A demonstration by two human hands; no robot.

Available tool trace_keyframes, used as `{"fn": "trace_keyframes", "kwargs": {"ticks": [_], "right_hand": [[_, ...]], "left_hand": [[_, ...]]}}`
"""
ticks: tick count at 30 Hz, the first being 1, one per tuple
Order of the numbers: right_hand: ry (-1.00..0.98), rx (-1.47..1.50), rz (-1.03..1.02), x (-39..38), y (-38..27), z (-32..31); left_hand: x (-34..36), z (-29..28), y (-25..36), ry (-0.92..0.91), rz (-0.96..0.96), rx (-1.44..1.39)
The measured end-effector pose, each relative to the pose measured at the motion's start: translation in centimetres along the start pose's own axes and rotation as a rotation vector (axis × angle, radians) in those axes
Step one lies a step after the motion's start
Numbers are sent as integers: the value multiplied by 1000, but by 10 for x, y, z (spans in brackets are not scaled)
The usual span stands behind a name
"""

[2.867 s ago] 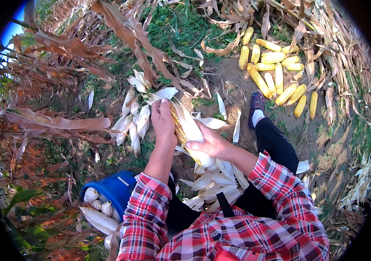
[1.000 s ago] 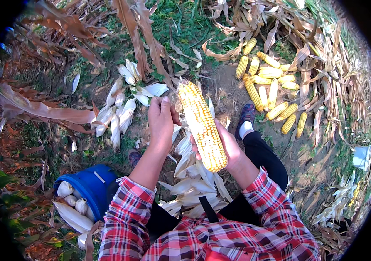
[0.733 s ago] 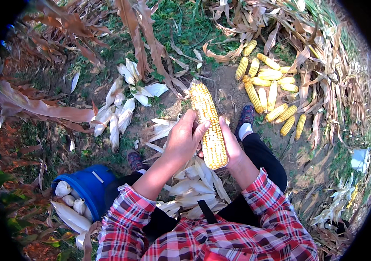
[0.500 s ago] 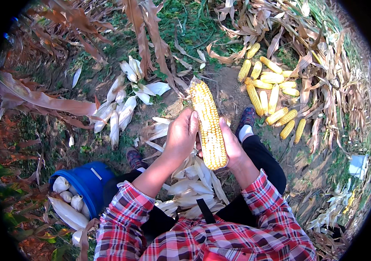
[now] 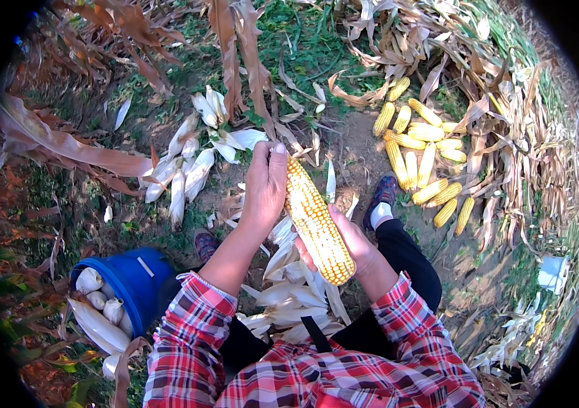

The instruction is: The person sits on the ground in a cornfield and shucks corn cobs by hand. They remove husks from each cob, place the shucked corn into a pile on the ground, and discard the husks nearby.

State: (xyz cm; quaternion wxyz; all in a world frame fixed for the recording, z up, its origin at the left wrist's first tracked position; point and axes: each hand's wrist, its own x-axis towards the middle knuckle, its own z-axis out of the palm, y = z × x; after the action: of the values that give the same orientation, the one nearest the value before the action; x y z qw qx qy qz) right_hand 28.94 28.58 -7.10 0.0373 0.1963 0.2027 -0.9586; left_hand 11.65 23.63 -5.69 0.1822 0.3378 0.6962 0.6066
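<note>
A husked yellow ear of corn (image 5: 318,221) lies slantwise in front of my body, its thick end toward me. My right hand (image 5: 354,248) is closed around the lower part, thumb along the right side and fingertips showing on the left. At the far end, my left hand (image 5: 266,182) is closed over the tip, thumb against the curled fingers; what it pinches there is hidden. Under the ear, pale stripped husks (image 5: 296,296) are heaped on the ground between my legs.
Bare yellow ears (image 5: 427,132) are piled at the far right. Unhusked ears (image 5: 184,160) lie left of centre. A tipped blue bucket (image 5: 141,285) at lower left holds more in husks. Dry stalks (image 5: 235,61) hang ahead; a white container (image 5: 553,273) is at far right.
My left hand has slid up from the ear's side to its tip, covering the silk there. The ear has dropped slightly toward me, with my right hand still around it.
</note>
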Motion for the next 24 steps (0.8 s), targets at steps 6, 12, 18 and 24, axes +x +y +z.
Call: {"fn": "trace_keyframes", "kwargs": {"ticks": [6,12,18,24], "right_hand": [[-131,118,39,-3,10,-5],[253,-484,-339,-8,-9,-6],[457,-722,-602,4,-7,-21],[561,-659,-1004,-2,-21,4]], "left_hand": [[17,-15,-1,167,-389,-368],[12,-14,1,49,-356,-112],[-33,26,2,-379,-639,-694],[-10,21,-25,81,-827,-982]]}}
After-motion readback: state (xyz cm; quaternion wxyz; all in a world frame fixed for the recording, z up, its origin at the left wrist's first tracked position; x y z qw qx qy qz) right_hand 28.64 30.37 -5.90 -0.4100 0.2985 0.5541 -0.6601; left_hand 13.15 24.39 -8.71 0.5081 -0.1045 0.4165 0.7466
